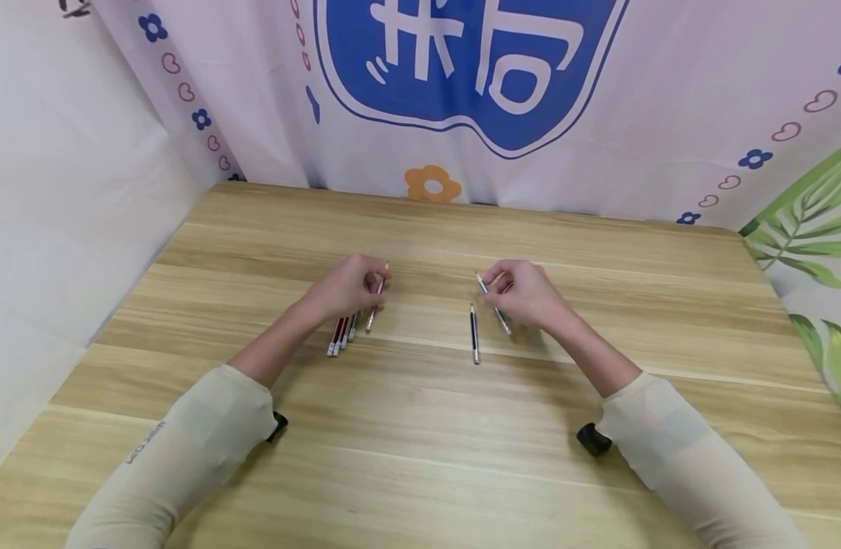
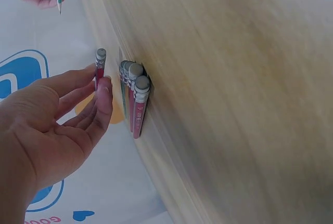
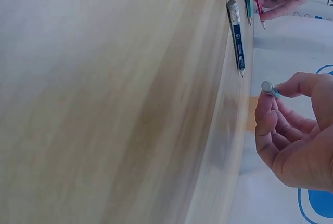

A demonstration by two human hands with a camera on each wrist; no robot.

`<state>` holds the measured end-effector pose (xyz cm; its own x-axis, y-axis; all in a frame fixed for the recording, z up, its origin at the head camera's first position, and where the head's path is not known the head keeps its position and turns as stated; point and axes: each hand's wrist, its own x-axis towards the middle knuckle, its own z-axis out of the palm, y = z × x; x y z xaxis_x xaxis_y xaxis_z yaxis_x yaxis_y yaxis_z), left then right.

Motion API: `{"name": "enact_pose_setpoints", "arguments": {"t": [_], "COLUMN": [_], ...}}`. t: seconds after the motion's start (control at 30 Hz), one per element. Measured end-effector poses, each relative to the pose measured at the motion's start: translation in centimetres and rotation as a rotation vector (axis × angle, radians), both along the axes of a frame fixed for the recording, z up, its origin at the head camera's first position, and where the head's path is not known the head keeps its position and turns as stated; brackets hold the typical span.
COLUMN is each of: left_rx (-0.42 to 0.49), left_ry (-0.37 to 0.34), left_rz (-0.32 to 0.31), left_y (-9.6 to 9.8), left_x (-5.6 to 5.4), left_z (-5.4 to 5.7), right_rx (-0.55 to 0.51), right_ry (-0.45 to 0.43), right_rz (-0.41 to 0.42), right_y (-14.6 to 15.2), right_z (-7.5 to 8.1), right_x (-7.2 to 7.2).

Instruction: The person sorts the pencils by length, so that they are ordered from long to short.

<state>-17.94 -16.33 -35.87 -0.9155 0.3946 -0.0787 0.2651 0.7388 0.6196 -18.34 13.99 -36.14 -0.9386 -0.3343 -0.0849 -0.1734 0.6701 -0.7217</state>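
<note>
My left hand [image 1: 345,288] pinches a red pencil [image 1: 372,316] between thumb and fingers, its sharpened tip pointing away and its eraser end toward me. Beside and partly under that hand lies a row of several pencils [image 1: 336,338], red ones and a green one, their silver eraser ends lined up. A green pencil [image 1: 505,323] is pinched by my right hand [image 1: 524,293], tip angled to the far left. In the right wrist view mostly its eraser end [image 3: 268,87] shows. Left of this hand, a dark blue pencil [image 1: 473,334] lies on the table, tip pointing away.
The wood-grain table [image 1: 406,442] reaches back to a white printed cloth [image 1: 255,91] with a blue emblem. A plain white cloth [image 1: 63,213] hangs at the left, and a leaf-patterned one [image 1: 811,221] at the right. Black wrist devices [image 1: 594,440] show under both sleeves.
</note>
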Motion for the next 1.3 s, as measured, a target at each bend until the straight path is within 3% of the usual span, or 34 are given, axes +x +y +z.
{"name": "enact_pose_setpoints", "arguments": {"t": [0.23, 0.57, 0.77, 1.3], "left_rx": [-0.072, -0.036, -0.093, -0.161], "left_ry": [0.011, 0.022, 0.019, -0.043], "left_rz": [-0.031, -0.047, -0.049, -0.05], "left_y": [0.0, -0.3, -0.3, 0.1], "left_x": [0.2, -0.1, -0.2, 0.3], "left_z": [0.1, -0.4, -0.6, 0.3], "right_rx": [-0.01, -0.026, -0.047, -0.095], "right_ry": [0.009, 0.006, 0.0, 0.0], "right_rz": [0.019, 0.049, 0.07, 0.091], "right_y": [-0.6, -0.8, -1.4, -3.1], "right_z": [0.1, 0.5, 0.4, 0.2], "right_x": [0.1, 0.1, -0.1, -0.2]}}
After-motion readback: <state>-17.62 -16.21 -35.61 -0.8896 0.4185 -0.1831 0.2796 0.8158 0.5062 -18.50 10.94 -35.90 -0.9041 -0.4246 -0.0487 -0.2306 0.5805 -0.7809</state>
